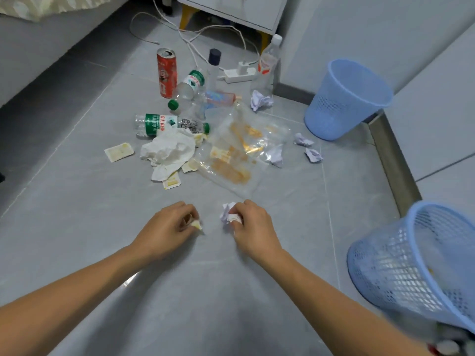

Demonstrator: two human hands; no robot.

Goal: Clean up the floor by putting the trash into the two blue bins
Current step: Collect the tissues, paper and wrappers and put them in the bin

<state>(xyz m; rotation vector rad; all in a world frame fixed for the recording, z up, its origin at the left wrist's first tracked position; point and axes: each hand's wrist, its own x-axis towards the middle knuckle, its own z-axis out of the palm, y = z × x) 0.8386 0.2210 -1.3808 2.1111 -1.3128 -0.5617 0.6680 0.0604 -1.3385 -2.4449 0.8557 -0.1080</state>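
My left hand (168,227) is closed on a small yellow sauce packet (197,224) just above the grey floor. My right hand (253,224) grips a crumpled white paper ball (226,211). Beyond both hands lies the trash pile: a greasy clear plastic bag (239,150), a white crumpled napkin (169,150), green-label water bottles (164,124), a red can (167,71), and more paper balls (261,100). One blue mesh bin (344,98) stands at the far right by the wall. A second blue bin (416,263) sits near right, tilted in view.
Loose sauce packets (119,152) lie left of the napkin. A white power strip (239,74) and cables (195,37) run behind the bottles, under a cabinet with yellow legs (186,15). A bed edge (38,47) borders the left; a wall and metal threshold strip (393,160) border the right.
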